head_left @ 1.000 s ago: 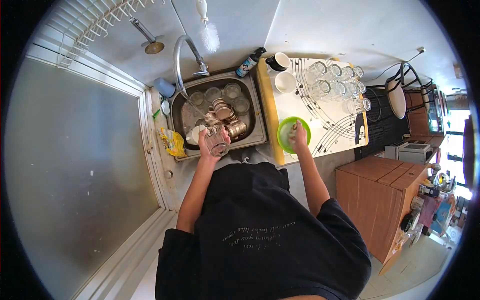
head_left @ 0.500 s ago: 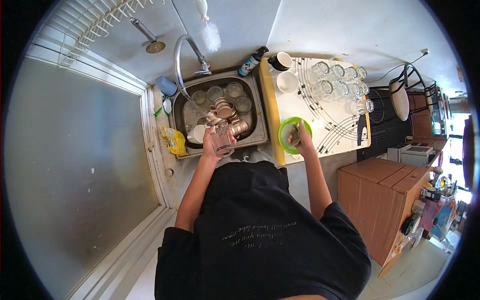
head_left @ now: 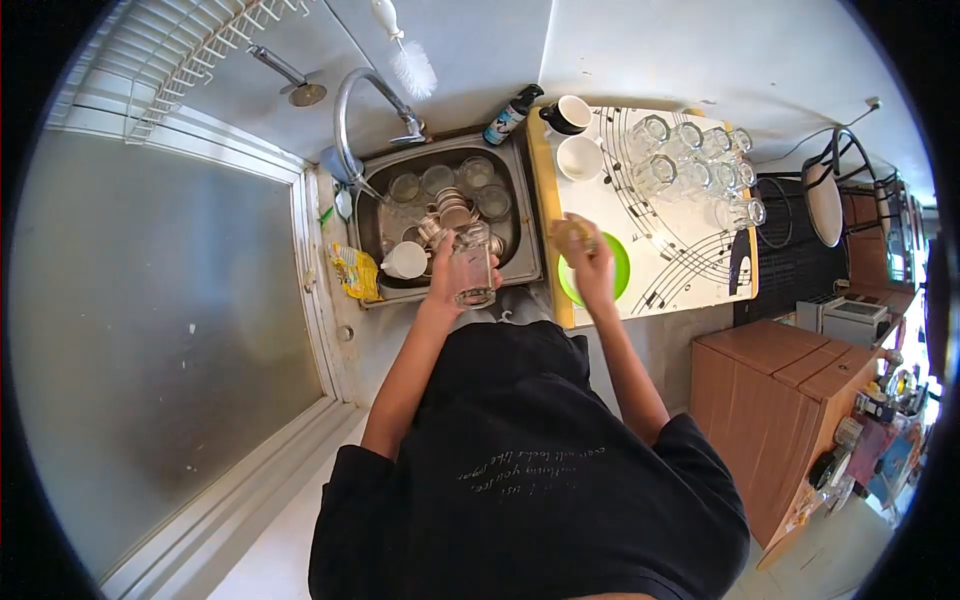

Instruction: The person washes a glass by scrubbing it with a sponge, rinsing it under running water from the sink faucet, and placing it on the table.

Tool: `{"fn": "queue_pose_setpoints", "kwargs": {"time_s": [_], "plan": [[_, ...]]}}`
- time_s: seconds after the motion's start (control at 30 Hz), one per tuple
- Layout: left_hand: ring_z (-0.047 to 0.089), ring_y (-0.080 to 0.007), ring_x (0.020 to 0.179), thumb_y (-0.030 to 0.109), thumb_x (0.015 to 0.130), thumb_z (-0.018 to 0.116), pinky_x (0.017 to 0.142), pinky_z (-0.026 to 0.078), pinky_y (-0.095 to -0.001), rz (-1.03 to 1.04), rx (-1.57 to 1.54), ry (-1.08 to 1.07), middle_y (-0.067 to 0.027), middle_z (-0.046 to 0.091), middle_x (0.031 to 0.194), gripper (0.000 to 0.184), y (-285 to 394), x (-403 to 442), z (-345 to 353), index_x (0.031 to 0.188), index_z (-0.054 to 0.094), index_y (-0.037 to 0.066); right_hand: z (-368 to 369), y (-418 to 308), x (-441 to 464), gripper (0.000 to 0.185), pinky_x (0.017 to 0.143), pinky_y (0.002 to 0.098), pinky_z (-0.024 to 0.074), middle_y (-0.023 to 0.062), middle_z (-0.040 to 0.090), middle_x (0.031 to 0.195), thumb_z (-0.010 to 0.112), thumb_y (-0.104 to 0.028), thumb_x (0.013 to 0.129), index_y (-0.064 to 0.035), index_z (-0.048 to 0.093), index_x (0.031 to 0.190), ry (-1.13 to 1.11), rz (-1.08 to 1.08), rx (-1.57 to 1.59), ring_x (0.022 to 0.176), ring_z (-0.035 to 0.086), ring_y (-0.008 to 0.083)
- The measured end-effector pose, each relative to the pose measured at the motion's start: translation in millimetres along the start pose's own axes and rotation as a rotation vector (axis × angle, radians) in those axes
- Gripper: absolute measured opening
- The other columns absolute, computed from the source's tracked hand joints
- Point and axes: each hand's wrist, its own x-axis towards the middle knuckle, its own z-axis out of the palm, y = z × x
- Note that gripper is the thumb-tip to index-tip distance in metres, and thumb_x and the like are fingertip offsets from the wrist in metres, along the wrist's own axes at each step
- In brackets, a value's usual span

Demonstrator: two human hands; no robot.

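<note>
My left hand is closed round a clear drinking glass, held tilted over the sink's front edge. My right hand grips a brownish-green sponge, slightly smeared by motion, above a bright green bowl. That bowl sits at the near left of the music-note table and is partly covered by the hand. Behind the held glass, the steel sink contains stacked brown-and-white cups, several glasses and a white cup near its front left.
A curved faucet arches over the sink. A dark spray bottle stands at its back right corner. Several upturned glasses and two cups occupy the table. A yellow packet lies left of the sink.
My right hand has lifted the sponge out of the green bowl and moved it left towards the glass. My left hand, still holding the glass, has shifted slightly right.
</note>
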Motion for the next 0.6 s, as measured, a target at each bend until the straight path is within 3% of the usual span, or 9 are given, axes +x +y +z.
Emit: {"fn": "queue_pose_setpoints", "kwargs": {"time_s": [0.17, 0.23, 0.33, 0.37, 0.4, 0.47, 0.5, 0.57, 0.6], "plan": [[0.067, -0.0311, 0.086, 0.076, 0.088, 0.040, 0.079, 0.055, -0.0453, 0.070, -0.064, -0.074, -0.0145, 0.067, 0.098, 0.076, -7.5, 16.6, 33.2, 0.114, 0.060, 0.007, 58.3, -40.1, 4.6, 0.029, 0.108, 0.0449, 0.0391, 0.0115, 0.063, 0.117, 0.057, -0.014, 0.091, -0.0093, 0.062, 0.119, -0.363, -0.573, -0.212, 0.118, 0.057, 0.0310], [0.066, -0.0289, 0.090, 0.076, 0.090, 0.036, 0.083, 0.053, -0.0453, 0.184, -0.222, -0.055, -0.0125, 0.067, 0.100, 0.075, -6.1, 13.0, 47.7, 0.119, 0.058, 0.010, 63.6, -66.1, 9.3, 0.031, 0.112, 0.0531, 0.0307, 0.0110, 0.061, 0.120, 0.058, -0.029, 0.090, -0.0115, 0.065, 0.115, -0.692, -1.009, -0.549, 0.122, 0.053, 0.0333], [0.063, -0.0255, 0.103, 0.067, 0.096, 0.034, 0.089, 0.051, -0.0443, 0.028, -0.123, -0.241, -0.0112, 0.062, 0.117, 0.065, 4.5, -11.7, 69.4, 0.127, 0.054, 0.014, 57.7, -55.8, 42.9, 0.036, 0.112, 0.0582, 0.0268, 0.0113, 0.060, 0.121, 0.056, -0.039, 0.089, -0.0121, 0.067, 0.111, -0.892, -1.135, -0.413, 0.120, 0.054, 0.0335], [0.065, -0.0266, 0.099, 0.065, 0.097, 0.033, 0.090, 0.052, -0.0429, 0.117, -0.066, -0.154, -0.0106, 0.063, 0.115, 0.062, 4.6, -1.6, 66.1, 0.126, 0.054, 0.014, 57.8, -52.5, 54.5, 0.030, 0.114, 0.0546, 0.0267, 0.0105, 0.060, 0.118, 0.058, -0.027, 0.083, -0.0098, 0.066, 0.106, -0.768, -1.131, -0.369, 0.119, 0.054, 0.0302], [0.063, -0.0260, 0.106, 0.065, 0.097, 0.036, 0.089, 0.055, -0.0389, 0.101, -0.072, -0.410, -0.0135, 0.059, 0.123, 0.067, 6.8, -9.8, 71.6, 0.133, 0.049, 0.010, 58.6, -54.0, 63.5, 0.029, 0.113, 0.0560, 0.0276, 0.0104, 0.060, 0.117, 0.057, -0.028, 0.084, -0.0097, 0.066, 0.105, -0.701, -1.065, -0.403, 0.119, 0.053, 0.0320], [0.068, -0.0292, 0.089, 0.065, 0.097, 0.035, 0.078, 0.059, -0.0441, 0.498, 0.296, -0.014, -0.0125, 0.064, 0.111, 0.062, -1.0, -11.4, 94.0, 0.128, 0.052, 0.014, 66.9, -65.5, 61.9, 0.029, 0.111, 0.0557, 0.0310, 0.0116, 0.062, 0.115, 0.054, -0.028, 0.086, -0.0096, 0.068, 0.103, -0.663, -1.069, -0.434, 0.115, 0.056, 0.0346], [0.068, -0.0292, 0.089, 0.065, 0.097, 0.035, 0.078, 0.059, -0.0441, 0.510, 0.292, -0.013, -0.0125, 0.064, 0.111, 0.062, 5.6, -13.3, 94.5, 0.128, 0.052, 0.014, 70.0, -67.8, 55.9, 0.029, 0.111, 0.0557, 0.0310, 0.0116, 0.062, 0.115, 0.054, -0.028, 0.086, -0.0096, 0.068, 0.103, -0.673, -1.077, -0.432, 0.115, 0.056, 0.0346], [0.068, -0.0298, 0.088, 0.066, 0.095, 0.037, 0.073, 0.061, -0.0453, -0.027, -0.212, 0.008, -0.0131, 0.066, 0.106, 0.063, 24.5, -17.2, 91.9, 0.133, 0.046, 0.016, 75.1, -72.3, 43.6, 0.030, 0.110, 0.0536, 0.0324, 0.0126, 0.062, 0.113, 0.052, -0.024, 0.083, -0.0074, 0.067, 0.103, -0.994, -1.212, -0.346, 0.114, 0.056, 0.0359], [0.068, -0.0298, 0.088, 0.066, 0.095, 0.037, 0.073, 0.061, -0.0453, -0.022, -0.211, 0.006, -0.0131, 0.066, 0.106, 0.063, 27.7, -17.0, 89.0, 0.133, 0.046, 0.016, 76.1, -69.7, 52.6, 0.030, 0.110, 0.0536, 0.0324, 0.0126, 0.062, 0.113, 0.052, -0.024, 0.083, -0.0074, 0.067, 0.103, -0.996, -1.218, -0.346, 0.114, 0.056, 0.0359]]}}
